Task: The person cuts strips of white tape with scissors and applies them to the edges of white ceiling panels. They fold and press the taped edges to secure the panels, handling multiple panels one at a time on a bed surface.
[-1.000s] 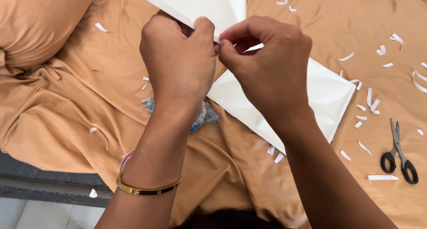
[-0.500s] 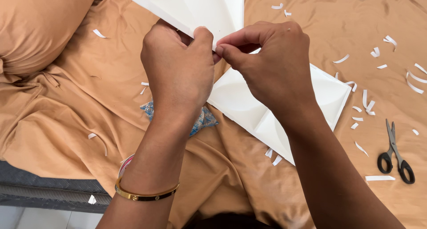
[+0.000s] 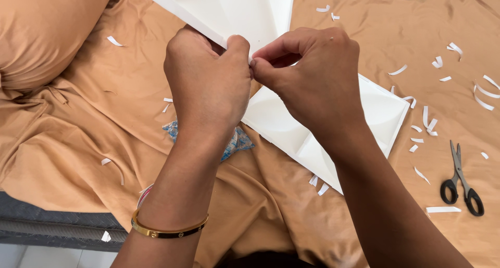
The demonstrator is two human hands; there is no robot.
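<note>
white paper sheet point(image 3: 234, 8) held up over bed, centre far, folded into creases. left hand point(image 3: 208, 86) closed, pinching sheet edge between thumb and fingers. right hand point(image 3: 312, 80) closed, pinching same edge, fingertips touching left thumb. second folded white piece point(image 3: 380, 112) lies flat under right hand on tan bedsheet point(image 3: 78, 132). paper scraps point(image 3: 432, 125) scattered right. scissors point(image 3: 461, 182) near right. gold bangle point(image 3: 166, 230) on left wrist. pillow point(image 3: 47, 28) far left.

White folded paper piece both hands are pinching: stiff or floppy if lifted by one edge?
Probably fairly stiff: the white folded paper piece holds crisp creases and raised facets. Likely light, since the left hand and right hand pinch it by fingertips only. Creases could crush under hard grip.
</note>
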